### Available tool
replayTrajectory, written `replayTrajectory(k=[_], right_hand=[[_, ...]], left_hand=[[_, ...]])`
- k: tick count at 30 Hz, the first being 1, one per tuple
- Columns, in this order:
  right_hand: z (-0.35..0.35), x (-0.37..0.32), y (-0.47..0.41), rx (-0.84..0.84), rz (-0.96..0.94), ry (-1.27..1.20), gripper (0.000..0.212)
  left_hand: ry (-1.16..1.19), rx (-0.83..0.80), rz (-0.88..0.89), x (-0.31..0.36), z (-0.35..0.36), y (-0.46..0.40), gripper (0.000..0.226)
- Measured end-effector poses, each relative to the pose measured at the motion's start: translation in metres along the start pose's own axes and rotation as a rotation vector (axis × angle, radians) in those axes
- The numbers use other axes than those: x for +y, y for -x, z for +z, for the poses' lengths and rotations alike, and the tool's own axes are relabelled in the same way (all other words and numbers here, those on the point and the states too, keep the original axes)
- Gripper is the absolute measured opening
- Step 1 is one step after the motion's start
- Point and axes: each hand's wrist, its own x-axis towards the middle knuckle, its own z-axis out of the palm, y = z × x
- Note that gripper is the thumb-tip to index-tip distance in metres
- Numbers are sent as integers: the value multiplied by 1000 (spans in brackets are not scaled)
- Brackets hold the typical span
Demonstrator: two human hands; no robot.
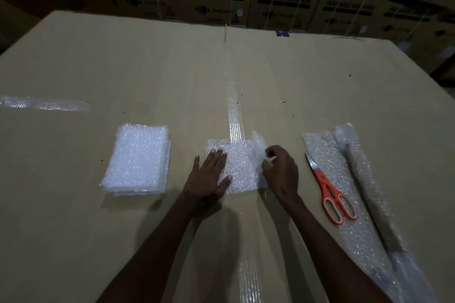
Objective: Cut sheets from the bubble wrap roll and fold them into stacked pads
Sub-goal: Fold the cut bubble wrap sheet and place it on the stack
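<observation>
In the head view, the left hand (209,174) lay flat with straight fingers pressing the left part of a bubble wrap sheet (242,167) at the centre of the cardboard surface (147,69), while the right hand (279,171) pinched the sheet's raised right edge. The stack of folded pads (138,160) sat at nine o'clock from the sheet; at three o'clock orange scissors (331,194) rested on the nearly unwound bubble wrap roll (366,194).

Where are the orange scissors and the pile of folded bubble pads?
Orange-handled metal scissors (331,194): head view, on the orange handle by the pivot.
White stack of folded bubble wrap pads (139,158): head view, middle of the top pad.
</observation>
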Motion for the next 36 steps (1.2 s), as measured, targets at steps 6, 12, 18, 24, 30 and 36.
replayTrajectory(k=[6, 12, 18, 24, 30, 36], right_hand=[[38, -24, 30, -24, -356, 79, 37], [57, -52, 38, -76, -382, 47, 31], [77, -62, 38, -279, -137, -76, 38], [51, -47, 31, -17, -196, -204, 29], [49, -28, 24, -314, -291, 70, 54], [68, -26, 24, -447, -388, 256, 58]], left_hand=[[-68, 195, -116, -8, -5, 7, 73], [-50, 246, -142, -22, -12, 14, 56], [131, 318, -156, -24, -18, 18, 56], [235, 397, -178, -14, -28, 18, 52], [118, 262, -89, -2, -13, 9, 68], [17, 127, -112, -9, -3, 7, 73]])
